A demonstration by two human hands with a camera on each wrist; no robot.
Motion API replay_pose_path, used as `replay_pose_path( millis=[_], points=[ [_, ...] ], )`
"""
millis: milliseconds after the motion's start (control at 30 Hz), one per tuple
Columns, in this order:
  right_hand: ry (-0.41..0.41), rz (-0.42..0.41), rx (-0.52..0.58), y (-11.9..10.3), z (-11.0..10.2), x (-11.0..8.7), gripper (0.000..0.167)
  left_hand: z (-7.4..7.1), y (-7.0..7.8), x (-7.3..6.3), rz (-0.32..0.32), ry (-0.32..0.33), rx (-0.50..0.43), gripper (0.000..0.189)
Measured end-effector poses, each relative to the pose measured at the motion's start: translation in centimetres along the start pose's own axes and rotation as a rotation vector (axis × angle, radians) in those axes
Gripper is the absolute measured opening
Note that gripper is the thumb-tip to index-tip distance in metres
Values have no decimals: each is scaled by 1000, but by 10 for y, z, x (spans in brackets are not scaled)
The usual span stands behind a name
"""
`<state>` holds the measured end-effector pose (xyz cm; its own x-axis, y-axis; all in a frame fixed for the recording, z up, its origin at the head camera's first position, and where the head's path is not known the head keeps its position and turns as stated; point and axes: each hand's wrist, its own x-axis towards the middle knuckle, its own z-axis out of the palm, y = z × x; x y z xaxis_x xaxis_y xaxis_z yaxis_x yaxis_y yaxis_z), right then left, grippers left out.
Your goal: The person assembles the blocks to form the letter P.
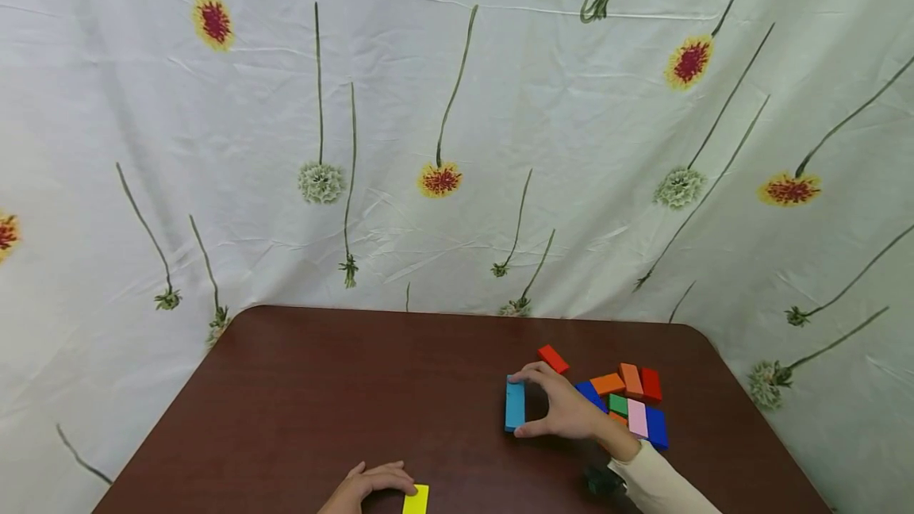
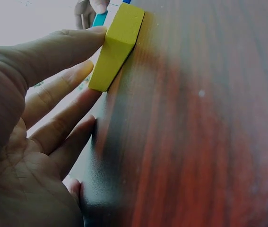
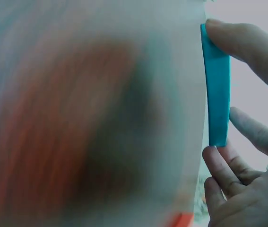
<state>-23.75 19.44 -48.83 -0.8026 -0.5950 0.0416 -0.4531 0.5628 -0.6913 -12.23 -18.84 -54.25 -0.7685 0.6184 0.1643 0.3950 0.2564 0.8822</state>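
Note:
My right hand [image 1: 567, 409] pinches a light blue block [image 1: 515, 404] at its two ends, thumb on the near end and fingertips on the far one. In the right wrist view the same light blue block [image 3: 217, 92] spans from thumb to fingers. At the bottom of the head view, my left hand [image 1: 366, 488] holds a yellow block [image 1: 416, 501], partly cut off by the frame edge. The left wrist view shows the thumb and fingertips against the yellow block [image 2: 117, 47], which rests on the table.
Right of the right hand lie several blocks, among them a red block [image 1: 651, 385], an orange block [image 1: 608, 384], a pink block [image 1: 637, 418] and a dark blue block [image 1: 656, 427]. Another red block [image 1: 553, 358] lies beyond that hand. A flowered cloth [image 1: 400, 117] hangs behind the brown table [image 1: 321, 387].

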Motion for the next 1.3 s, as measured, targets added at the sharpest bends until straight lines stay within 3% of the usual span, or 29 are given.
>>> replay_pose_path(
  millis=[233,433,533,767,1300],
  points=[
    [-24,-19,29,-18,28,15,72,0,1,0,12,-2,7,31],
    [-43,-45,24,-34,54,24,71,-1,3,0,-59,-37,-43,29],
    [-55,-55,26,-42,63,28,71,-2,7,0,-64,-50,-43,28],
    [-63,-43,33,-58,76,32,70,-2,14,0,-48,-46,-15,28],
    [-107,-61,44,-81,94,37,69,-1,11,-1,1,-28,-19,27]
  ],
)
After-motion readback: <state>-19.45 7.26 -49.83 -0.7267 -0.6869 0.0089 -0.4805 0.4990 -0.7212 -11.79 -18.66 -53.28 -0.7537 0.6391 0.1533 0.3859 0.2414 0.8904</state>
